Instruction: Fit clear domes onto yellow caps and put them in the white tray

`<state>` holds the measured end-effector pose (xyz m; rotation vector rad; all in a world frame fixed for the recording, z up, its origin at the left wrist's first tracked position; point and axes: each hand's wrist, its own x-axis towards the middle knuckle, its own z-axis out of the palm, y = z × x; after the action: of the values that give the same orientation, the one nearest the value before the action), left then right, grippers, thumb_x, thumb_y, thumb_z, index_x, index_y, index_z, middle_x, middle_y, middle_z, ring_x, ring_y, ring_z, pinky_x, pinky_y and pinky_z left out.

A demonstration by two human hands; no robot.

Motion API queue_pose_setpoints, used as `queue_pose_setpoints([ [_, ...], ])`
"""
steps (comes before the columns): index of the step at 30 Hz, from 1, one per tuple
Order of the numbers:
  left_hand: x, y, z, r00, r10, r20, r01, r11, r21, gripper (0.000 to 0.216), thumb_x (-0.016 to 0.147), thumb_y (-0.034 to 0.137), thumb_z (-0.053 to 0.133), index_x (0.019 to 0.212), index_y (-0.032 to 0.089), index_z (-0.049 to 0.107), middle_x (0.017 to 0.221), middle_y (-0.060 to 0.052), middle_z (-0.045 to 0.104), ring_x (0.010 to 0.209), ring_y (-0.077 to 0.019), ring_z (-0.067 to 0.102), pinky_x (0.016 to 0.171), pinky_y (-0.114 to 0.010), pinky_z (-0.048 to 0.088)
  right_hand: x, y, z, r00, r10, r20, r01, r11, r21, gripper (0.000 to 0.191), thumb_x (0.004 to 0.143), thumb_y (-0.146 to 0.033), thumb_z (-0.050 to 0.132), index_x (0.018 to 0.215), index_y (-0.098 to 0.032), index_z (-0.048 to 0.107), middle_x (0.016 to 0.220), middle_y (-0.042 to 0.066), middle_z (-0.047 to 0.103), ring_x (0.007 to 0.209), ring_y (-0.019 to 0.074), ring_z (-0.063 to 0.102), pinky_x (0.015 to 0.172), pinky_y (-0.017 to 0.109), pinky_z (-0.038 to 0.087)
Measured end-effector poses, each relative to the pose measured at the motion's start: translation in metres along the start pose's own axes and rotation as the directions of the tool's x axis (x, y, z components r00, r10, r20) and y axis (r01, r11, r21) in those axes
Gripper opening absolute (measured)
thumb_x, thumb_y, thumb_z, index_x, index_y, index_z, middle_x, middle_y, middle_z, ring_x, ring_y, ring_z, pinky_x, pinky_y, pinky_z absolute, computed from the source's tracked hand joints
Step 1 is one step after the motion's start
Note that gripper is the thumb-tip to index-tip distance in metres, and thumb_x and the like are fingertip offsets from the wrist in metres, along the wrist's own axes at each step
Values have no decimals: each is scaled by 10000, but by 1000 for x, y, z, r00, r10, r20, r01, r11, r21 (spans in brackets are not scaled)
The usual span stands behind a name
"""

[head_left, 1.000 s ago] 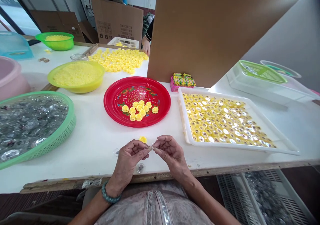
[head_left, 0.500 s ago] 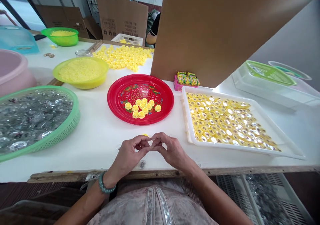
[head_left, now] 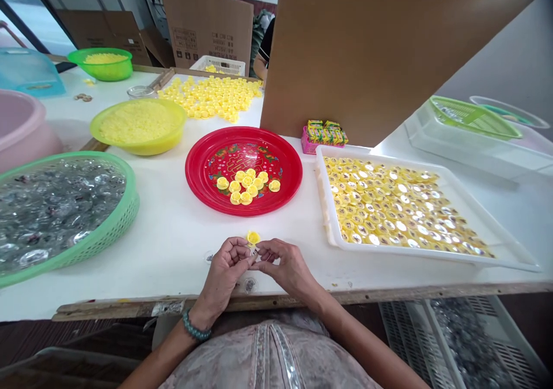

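My left hand and my right hand meet above the table near its front edge, fingertips pinched together. Between them they hold a small clear plastic piece with a dark print, partly hidden by the fingers. Just beyond the fingertips lies a yellow round piece. A red plate farther back carries several yellow rounds. Small clear discs lie on the table close to my hands.
At left stands a green basket of clear plastic pieces, with a yellow bowl behind it. To the right is a white tray of finished-looking yellow discs. A cardboard panel rises behind a small pink box. A co-worker's arm shows beyond.
Both hands have come slightly lower and tilted, so the clear piece between the fingertips and the yellow round beyond them now show more. A co-worker's arm behind the panel has shifted.
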<state>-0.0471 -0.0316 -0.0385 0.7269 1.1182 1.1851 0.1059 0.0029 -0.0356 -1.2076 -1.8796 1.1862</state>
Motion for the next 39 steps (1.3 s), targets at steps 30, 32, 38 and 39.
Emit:
queue_pose_setpoints([
  [30, 63, -8, -24, 994, 98, 55, -111, 788, 605, 236, 776, 319, 519, 856, 220, 716, 854, -48, 721, 772, -209, 648, 724, -306, 494, 35, 4, 6, 993, -33, 112, 102, 718, -689, 133, 819, -211, 585, 938, -192, 639, 849, 48, 616, 757, 167, 581, 657, 239, 400],
  [32, 63, -9, -24, 996, 78, 52, -94, 826, 555, 251, 762, 367, 552, 864, 201, 711, 859, -59, 721, 773, -214, 652, 717, -311, 501, 37, 3, 5, 991, -6, 136, 101, 701, -706, 132, 821, -207, 580, 933, -192, 648, 831, 51, 621, 737, 170, 586, 636, 241, 395],
  [38, 67, -9, -25, 999, -42, 28, 26, 900, 434, 296, 693, 415, 645, 818, 150, 691, 782, -83, 718, 694, -204, 646, 637, -289, 496, 49, 6, 2, 975, 60, 215, 116, 688, -716, 106, 809, -197, 590, 864, -186, 680, 791, 58, 632, 677, 161, 590, 591, 238, 379],
  [39, 68, -9, -26, 998, -58, 32, 37, 897, 441, 300, 692, 417, 643, 816, 147, 690, 768, -82, 717, 681, -204, 642, 619, -285, 490, 50, 6, 2, 974, 73, 216, 105, 699, -708, 104, 812, -199, 588, 846, -188, 685, 786, 55, 633, 674, 155, 590, 593, 232, 380],
])
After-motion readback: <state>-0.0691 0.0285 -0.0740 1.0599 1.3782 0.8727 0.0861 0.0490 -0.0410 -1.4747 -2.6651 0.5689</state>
